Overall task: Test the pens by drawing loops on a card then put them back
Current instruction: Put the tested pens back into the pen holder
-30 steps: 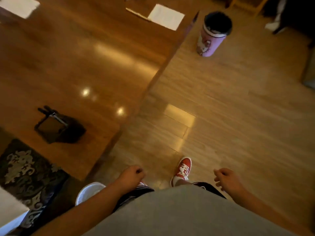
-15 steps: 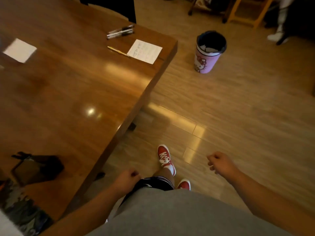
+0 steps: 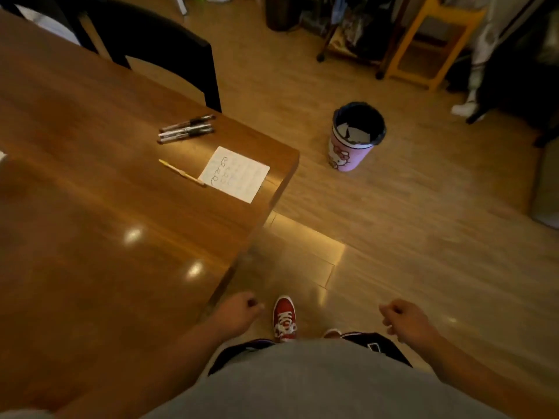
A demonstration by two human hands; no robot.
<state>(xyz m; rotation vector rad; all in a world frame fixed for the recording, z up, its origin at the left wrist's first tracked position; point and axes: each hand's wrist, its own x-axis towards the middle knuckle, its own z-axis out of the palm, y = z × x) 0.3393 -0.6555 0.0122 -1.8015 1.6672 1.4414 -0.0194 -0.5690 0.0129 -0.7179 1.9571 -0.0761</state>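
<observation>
Bare table [image 3: 90, 237] before card [image 3: 236, 174]

glossy brown wooden counter [image 3: 90, 222] | far corner: white loop-marked card [image 3: 242, 179], yellow pen [image 3: 181, 172] touching it | behind: three dark pens [image 3: 186, 130]

Home: wooden table [image 3: 90, 237], cartoon bin [image 3: 352, 137]

Pens [image 3: 186, 129] lie on the bench [image 3: 99, 225] behind the card [image 3: 235, 174]. A pencil [image 3: 182, 173] lies left of the card. A bin [image 3: 354, 137] stands on the floor [image 3: 423, 237], right.
</observation>
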